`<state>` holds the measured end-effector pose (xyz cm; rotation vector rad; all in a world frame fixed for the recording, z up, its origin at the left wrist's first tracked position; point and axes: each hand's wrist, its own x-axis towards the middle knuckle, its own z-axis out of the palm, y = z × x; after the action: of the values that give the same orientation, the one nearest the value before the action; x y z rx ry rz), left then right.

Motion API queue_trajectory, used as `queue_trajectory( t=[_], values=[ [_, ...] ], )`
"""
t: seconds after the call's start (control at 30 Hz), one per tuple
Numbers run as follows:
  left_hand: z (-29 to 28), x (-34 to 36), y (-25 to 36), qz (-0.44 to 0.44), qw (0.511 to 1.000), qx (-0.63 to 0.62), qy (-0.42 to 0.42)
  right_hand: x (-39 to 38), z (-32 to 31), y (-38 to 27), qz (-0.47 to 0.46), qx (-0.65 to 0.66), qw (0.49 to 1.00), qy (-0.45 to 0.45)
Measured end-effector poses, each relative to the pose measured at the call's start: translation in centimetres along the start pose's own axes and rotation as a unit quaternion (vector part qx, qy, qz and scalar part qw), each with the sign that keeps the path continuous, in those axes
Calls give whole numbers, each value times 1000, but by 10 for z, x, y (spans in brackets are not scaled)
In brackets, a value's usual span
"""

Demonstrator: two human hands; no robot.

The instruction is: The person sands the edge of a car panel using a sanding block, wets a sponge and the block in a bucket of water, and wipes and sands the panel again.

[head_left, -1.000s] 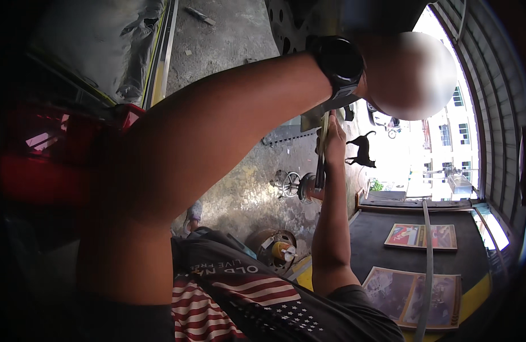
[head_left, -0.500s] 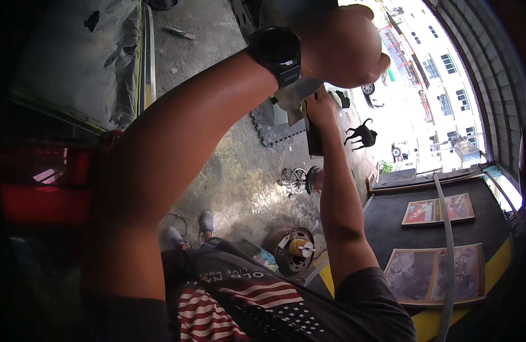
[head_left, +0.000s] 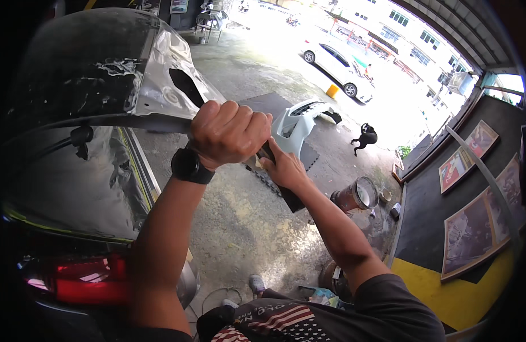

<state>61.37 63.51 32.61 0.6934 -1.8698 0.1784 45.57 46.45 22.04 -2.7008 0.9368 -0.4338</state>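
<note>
I take the dark car body [head_left: 75,142], with its raised rear panel and red tail lamp [head_left: 75,282], as the landmark; it fills the left of the view. A detached pale bumper [head_left: 300,122] lies on the concrete floor [head_left: 240,222] well beyond the car, near a dark mat. A white car [head_left: 337,65] stands farther out in the bright street. Framed pictures [head_left: 474,228] lean against the wall, well apart from the car on the opposite side. A cylindrical can [head_left: 354,195] sits on the floor between the car and that wall. My left hand [head_left: 229,134], with a black wristwatch [head_left: 190,166] on the wrist, is clenched into a fist around a long dark tool [head_left: 288,196] just beside the panel edge; I judge the tight wrap serves leverage. My right hand [head_left: 283,168] sits directly below the left on the same tool, its fingers [head_left: 272,149] grasping the shaft, likely to steady and guide it.
</note>
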Motion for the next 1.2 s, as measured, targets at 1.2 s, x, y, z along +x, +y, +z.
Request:
queue_trajectory(
  t=[1.2],
  values=[
    [-1, 5, -10, -170, 984, 36, -28, 14, 19, 17, -9, 196, 980, 42]
  ],
)
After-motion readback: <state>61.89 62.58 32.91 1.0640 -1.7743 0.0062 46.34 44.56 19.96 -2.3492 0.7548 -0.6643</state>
